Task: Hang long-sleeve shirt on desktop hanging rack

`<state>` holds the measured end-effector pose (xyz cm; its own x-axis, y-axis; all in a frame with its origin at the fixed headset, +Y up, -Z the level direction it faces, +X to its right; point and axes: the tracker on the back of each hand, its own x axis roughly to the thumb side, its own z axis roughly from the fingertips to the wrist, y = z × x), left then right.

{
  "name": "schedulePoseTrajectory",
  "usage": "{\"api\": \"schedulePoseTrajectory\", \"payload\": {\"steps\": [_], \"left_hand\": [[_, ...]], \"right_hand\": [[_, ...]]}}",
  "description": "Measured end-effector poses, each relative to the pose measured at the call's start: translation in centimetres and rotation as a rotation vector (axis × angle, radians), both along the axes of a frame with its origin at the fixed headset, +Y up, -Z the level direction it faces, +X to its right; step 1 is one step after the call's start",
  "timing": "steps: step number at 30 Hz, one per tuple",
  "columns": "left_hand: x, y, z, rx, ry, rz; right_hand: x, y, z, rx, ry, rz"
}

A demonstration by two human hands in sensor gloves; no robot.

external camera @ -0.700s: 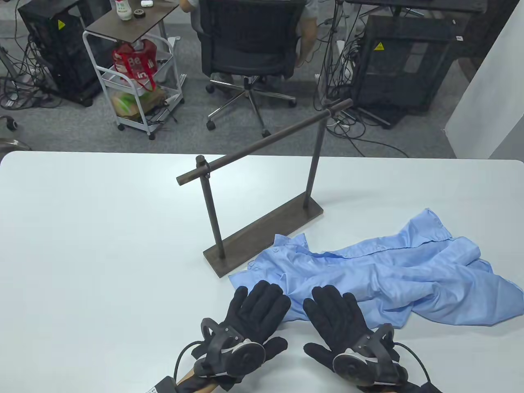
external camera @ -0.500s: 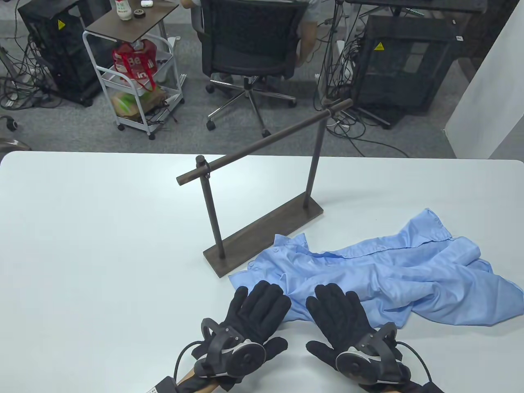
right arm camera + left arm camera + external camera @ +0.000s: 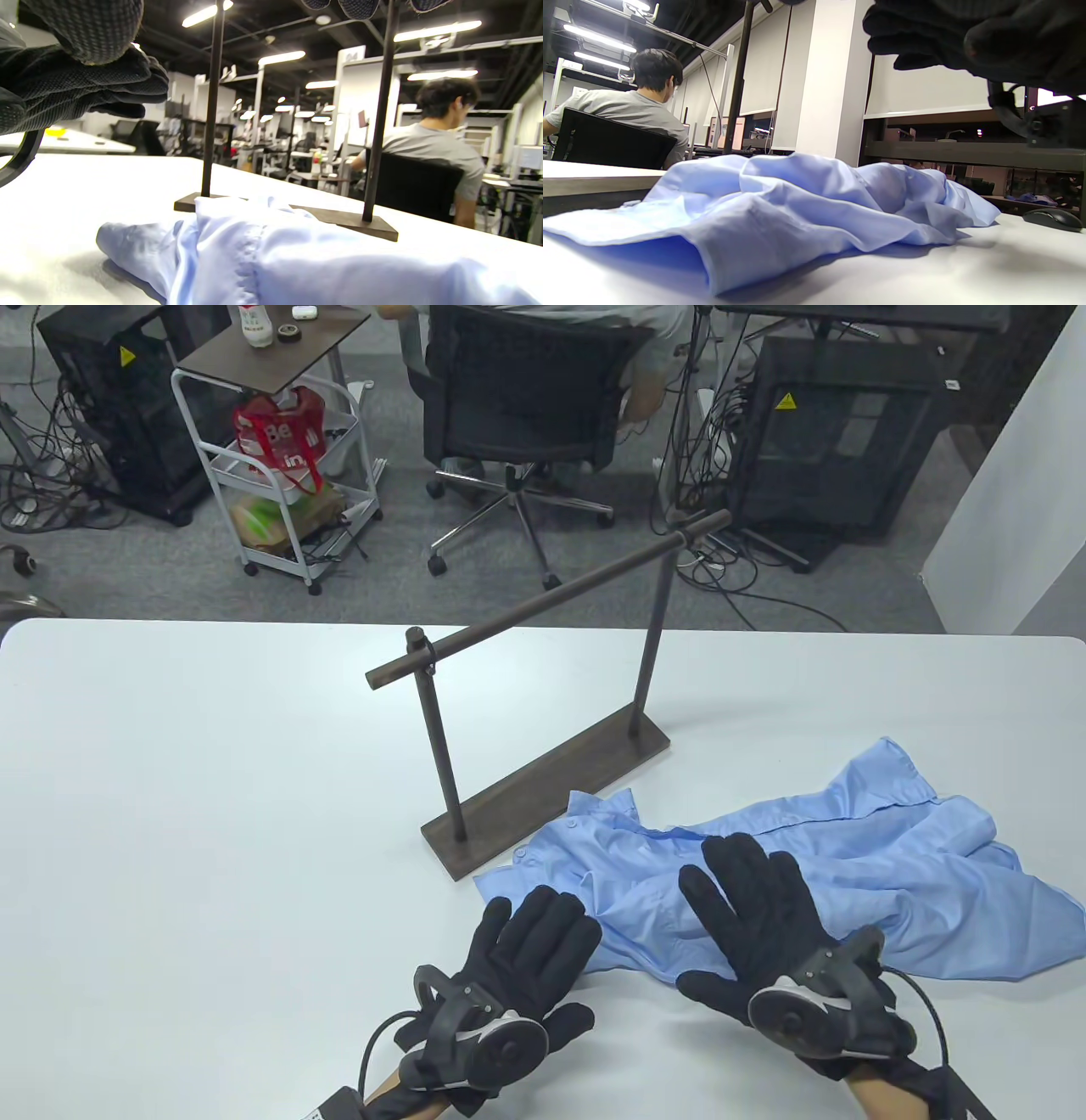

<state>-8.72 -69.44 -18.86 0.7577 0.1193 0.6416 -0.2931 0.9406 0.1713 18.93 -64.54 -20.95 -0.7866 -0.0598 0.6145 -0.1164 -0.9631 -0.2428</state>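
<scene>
1. Left hand (image 3: 530,954) nearest the table's near edge, flat, fingers together and extended, tips at or just over the shirt's near-left corner. Holding nothing. Real contact with the cloth not settled by any view.
2. Right hand (image 3: 764,916) a little farther in, over the shirt (image 3: 848,874), fingers spread and straight, palm down. No cloth gathered in it. Left wrist view puts it above the fabric with a gap under it; touching or hovering at the fingertips: cannot tell.
3. Shirt crumpled on the table (image 3: 212,814), long axis running left-near to right-far, bulk lying right of both hands. Collar or cuff end up at the far right, apart from either hand.
4. Rack (image 3: 543,602) beyond the shirt, base just beside, perhaps touching, the shirt's far-left edge. Bar slanted, left end nearer, right end farther and higher in the frame. Nothing on it.
5. Judgement: right hand better placed for the grab, being over the middle of the cloth; lift then goes forward and slightly left to reach the bar.
</scene>
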Motion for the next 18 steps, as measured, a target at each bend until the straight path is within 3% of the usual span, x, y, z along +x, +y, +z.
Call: {"api": "schedulePoseTrajectory", "payload": {"steps": [4, 10, 18], "left_hand": [[-0.7, 0.2, -0.4, -0.009, 0.021, 0.021], [-0.7, 0.3, -0.4, -0.01, 0.019, 0.026], [-0.4, 0.2, -0.1, -0.005, 0.0, 0.007]], "right_hand": [[0.0, -0.6, -1.7, -0.142, -0.005, 0.145], [0.2, -6.0, -5.5, -0.412, -0.086, 0.395], [0.8, -10.6, -8.5, -0.55, -0.162, 0.524]]}}
